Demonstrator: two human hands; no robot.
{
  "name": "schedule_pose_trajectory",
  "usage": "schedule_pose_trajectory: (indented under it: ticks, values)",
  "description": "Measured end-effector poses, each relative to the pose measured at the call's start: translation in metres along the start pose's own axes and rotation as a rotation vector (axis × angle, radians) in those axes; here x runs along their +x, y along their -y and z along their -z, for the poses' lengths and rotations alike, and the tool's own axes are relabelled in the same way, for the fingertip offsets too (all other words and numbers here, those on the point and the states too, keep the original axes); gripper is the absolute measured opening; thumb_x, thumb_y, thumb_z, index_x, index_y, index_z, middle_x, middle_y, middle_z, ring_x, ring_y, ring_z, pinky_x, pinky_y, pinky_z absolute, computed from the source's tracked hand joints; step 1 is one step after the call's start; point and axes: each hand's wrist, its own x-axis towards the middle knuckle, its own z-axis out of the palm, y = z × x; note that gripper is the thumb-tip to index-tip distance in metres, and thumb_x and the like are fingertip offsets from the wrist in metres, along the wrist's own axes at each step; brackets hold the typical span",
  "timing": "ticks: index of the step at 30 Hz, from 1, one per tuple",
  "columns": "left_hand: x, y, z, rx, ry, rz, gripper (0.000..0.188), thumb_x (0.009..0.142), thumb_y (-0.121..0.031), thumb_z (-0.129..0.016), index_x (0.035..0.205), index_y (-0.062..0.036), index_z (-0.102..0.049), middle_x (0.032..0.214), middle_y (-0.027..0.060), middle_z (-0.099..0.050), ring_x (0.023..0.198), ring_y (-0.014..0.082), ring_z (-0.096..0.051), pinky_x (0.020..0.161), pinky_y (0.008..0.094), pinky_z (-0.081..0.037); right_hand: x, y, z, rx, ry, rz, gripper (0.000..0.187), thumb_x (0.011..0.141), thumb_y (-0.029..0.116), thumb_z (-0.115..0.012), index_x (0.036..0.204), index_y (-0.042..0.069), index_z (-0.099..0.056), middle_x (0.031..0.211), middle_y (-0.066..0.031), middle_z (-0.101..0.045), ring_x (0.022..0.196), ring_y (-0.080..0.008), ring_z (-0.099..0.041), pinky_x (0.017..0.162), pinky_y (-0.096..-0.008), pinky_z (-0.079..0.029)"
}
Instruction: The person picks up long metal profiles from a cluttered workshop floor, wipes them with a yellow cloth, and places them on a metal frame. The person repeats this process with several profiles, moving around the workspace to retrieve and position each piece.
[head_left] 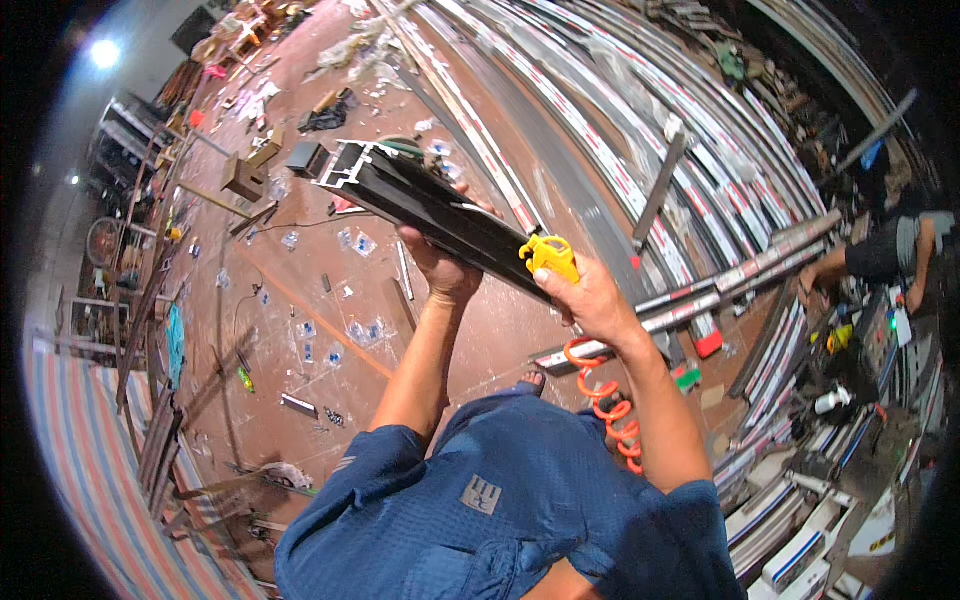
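A long black metal profile (430,210) slants across the middle, its cut end showing bright hollow channels at the upper left. My left hand (440,265) supports it from below, fingers wrapped round to the far side. In my right hand (595,300) is a yellow air gun (549,260), held at the lower right end of the profile with my thumb on top. An orange coiled hose (605,400) hangs beneath this hand. The air gun's nozzle cannot be made out, and the profile's near end is hidden behind my right hand.
Long profiles (600,140) lie in rows across the right side of the reddish floor (330,260). Small plastic packets and scraps are scattered at left. Another person (900,250) is at the far right. Striped sheeting (90,430) covers the lower left.
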Motion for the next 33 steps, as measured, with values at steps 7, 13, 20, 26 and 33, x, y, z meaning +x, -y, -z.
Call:
schedule_pose_trajectory:
  ticks: [7, 13, 20, 26, 33]
  values:
    - [0.014, 0.012, -0.028, -0.074, -0.057, 0.076, 0.105, 0.077, -0.091, -0.052, 0.129, -0.001, -0.06, 0.105, 0.0225, -0.073, 0.098, 0.0361, -0.07, 0.095, 0.0497, -0.055, -0.045, -0.033, 0.028, -0.346, -0.301, 0.051, 0.036, 0.096, 0.032, -0.07, 0.111, -0.001, -0.066, 0.081, -0.0152, -0.069, 0.072, -0.0222, -0.067, 0.069, -0.0387, -0.051]
    - [0.029, 0.013, -0.025, -0.124, 0.05, 0.079, 0.101, 0.079, -0.086, -0.057, 0.131, 0.0011, -0.061, 0.109, 0.0243, -0.072, 0.102, 0.0382, -0.07, 0.098, 0.0536, -0.054, -0.086, -0.157, 0.074, -0.234, -0.337, -0.168, 0.048, 0.094, 0.044, -0.066, 0.112, 0.0, -0.065, 0.087, -0.0247, -0.071, 0.081, -0.0406, -0.071, 0.072, -0.0468, -0.052]
    - [0.035, 0.019, -0.027, 0.014, 0.129, 0.232, 0.104, 0.075, -0.085, -0.061, 0.138, -0.0028, -0.057, 0.12, 0.0193, -0.069, 0.109, 0.0362, -0.067, 0.102, 0.0561, -0.051, -0.132, -0.29, 0.116, -0.279, -0.432, -0.516, 0.046, 0.093, 0.04, -0.065, 0.12, 0.003, -0.064, 0.104, -0.0264, -0.071, 0.1, -0.0451, -0.067, 0.084, -0.0507, -0.052]
    - [0.047, 0.009, -0.031, 0.051, 0.247, 0.347, 0.101, 0.07, -0.076, -0.072, 0.138, -0.0024, -0.06, 0.128, 0.0219, -0.061, 0.121, 0.0367, -0.057, 0.107, 0.0567, -0.043, -0.165, -0.412, 0.147, -0.262, -0.601, -0.633, 0.045, 0.092, 0.037, -0.065, 0.125, 0.006, -0.064, 0.109, -0.0257, -0.071, 0.103, -0.0456, -0.067, 0.087, -0.0522, -0.052]
    - [0.051, 0.036, -0.039, 0.479, -0.006, 0.217, 0.099, 0.071, -0.075, -0.071, 0.138, -0.003, -0.059, 0.13, 0.0213, -0.061, 0.121, 0.0372, -0.057, 0.107, 0.0581, -0.044, -0.181, -0.547, 0.205, -0.176, -0.582, -1.009, 0.043, 0.095, 0.039, -0.062, 0.122, 0.007, -0.064, 0.112, -0.0249, -0.072, 0.107, -0.0443, -0.068, 0.094, -0.0553, -0.052]
